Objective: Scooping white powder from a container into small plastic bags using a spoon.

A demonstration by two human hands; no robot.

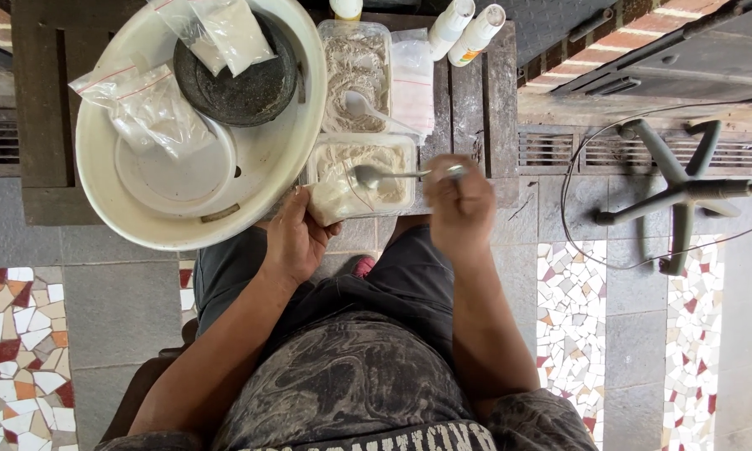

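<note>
My right hand [461,209] grips the handle of a metal spoon [374,174], whose bowl hovers over a clear plastic tub of pale powder [393,159]. My left hand [297,238] holds a small clear bag filled with the same powder [332,200] against the tub's near-left corner. A second clear tub of powder [355,63] stands just behind, with a white plastic spoon [361,107] lying in it. Both tubs rest on a dark wooden table [476,100].
A large cream basin [297,138] on the table's left holds a dark bowl [242,92], a white plate and small powder bags [146,104]. White bottles [468,29] stand at the far edge. A chair base [673,188] and cable lie on the tiled floor, right.
</note>
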